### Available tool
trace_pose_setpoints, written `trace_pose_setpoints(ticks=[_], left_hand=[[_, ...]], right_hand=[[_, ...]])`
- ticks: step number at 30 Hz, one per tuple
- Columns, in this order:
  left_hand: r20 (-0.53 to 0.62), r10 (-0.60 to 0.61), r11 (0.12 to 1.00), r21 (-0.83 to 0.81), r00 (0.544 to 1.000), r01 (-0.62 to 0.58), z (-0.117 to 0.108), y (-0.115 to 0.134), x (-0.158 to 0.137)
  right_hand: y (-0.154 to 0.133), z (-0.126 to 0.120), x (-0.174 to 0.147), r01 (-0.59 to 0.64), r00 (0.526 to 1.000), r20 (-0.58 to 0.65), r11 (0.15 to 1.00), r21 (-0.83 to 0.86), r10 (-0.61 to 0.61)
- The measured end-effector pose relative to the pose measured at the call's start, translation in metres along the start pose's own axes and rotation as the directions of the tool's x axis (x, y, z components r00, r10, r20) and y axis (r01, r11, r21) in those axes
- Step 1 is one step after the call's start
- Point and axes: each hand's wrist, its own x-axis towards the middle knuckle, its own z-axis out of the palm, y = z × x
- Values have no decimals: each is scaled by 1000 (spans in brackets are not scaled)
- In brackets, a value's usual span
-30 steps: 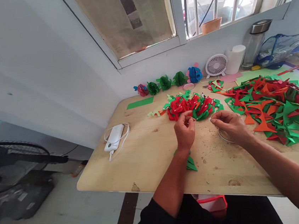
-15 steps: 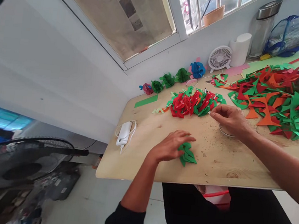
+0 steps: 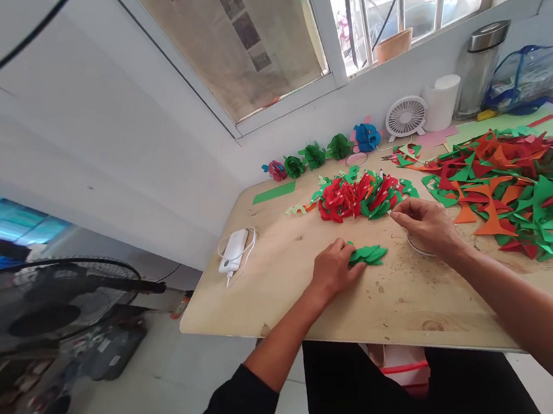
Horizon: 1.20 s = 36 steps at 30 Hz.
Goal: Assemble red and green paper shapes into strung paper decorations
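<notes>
At the near edge of the wooden table (image 3: 394, 311) a black sleeve (image 3: 240, 404) leads up to the left hand (image 3: 333, 269). This hand lies low on the table with its fingers curled round the near end of a small stack of green paper leaves (image 3: 369, 253). The leaves poke out past the fingertips, away from the person, and rest flat on the wood. The thumb side of the hand hides how tight the pinch is, but the fingers are closed on the stack.

A bit farther and more to the right is the right hand (image 3: 425, 224). Its fingers are pressed close together, pinching something thin and pale at their tips; it is too small to name. Those fingertips sit just beside the red and green paper cluster (image 3: 359, 196). Under the heel of this hand lies a thin wire ring (image 3: 418, 246). Small crumbs of paper dot the wood between the two hands.

Off to the left lies a white power bank (image 3: 233, 250) with its cable looped round it.

Farther right is a big heap of red, green and orange paper scraps (image 3: 515, 192). Behind the cluster a row of small paper balls (image 3: 314, 156) lines the wall, then a blue paper ball (image 3: 367, 137). Farthest back stand a small white fan (image 3: 405, 117), a white roll (image 3: 439, 103) and a steel flask (image 3: 477, 67) under the window.
</notes>
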Motion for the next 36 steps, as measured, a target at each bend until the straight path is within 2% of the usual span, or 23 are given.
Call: trace_pose_setpoints(ticks=[4, 9, 11, 16, 19, 21, 26, 30, 33, 36], left_hand=[[-63, -244, 970, -26, 968, 243, 4, 21, 20], [-43, -313, 913, -289, 949, 288, -4, 15, 32], [-40, -340, 900, -305, 940, 313, -6, 7, 33], [-13, -212, 936, -291, 977, 199, -3, 2, 37], [7, -145, 958, -248, 989, 142, -2, 9, 40], [31, -147, 961, -231, 989, 150, -2, 12, 39], [33, -224, 929, -294, 974, 224, -2, 8, 37], [35, -195, 903, -385, 980, 193, -3, -2, 42], [36, -174, 920, -350, 984, 176, -5, -8, 44], [29, -143, 955, -259, 989, 146, -7, -11, 43]], right_hand=[[0, 0, -1, -13, 1000, -4, 1000, -6, 13], [0, 0, -1, 9, 1000, -6, 1000, -9, -9], [1, 1, -1, 6, 1000, -6, 1000, -12, -6], [3, 3, -2, 25, 999, 34, 997, -74, -23], [5, 4, -4, 81, 994, 80, 987, -141, -70], [7, 6, -6, 140, 985, 125, 971, -192, -117], [15, 16, -12, 361, 914, 312, 874, -326, -261], [17, 23, -13, 499, 847, 407, 774, -389, -342], [17, 26, -13, 552, 813, 454, 733, -399, -365], [18, 26, -13, 557, 809, 460, 726, -403, -366]])
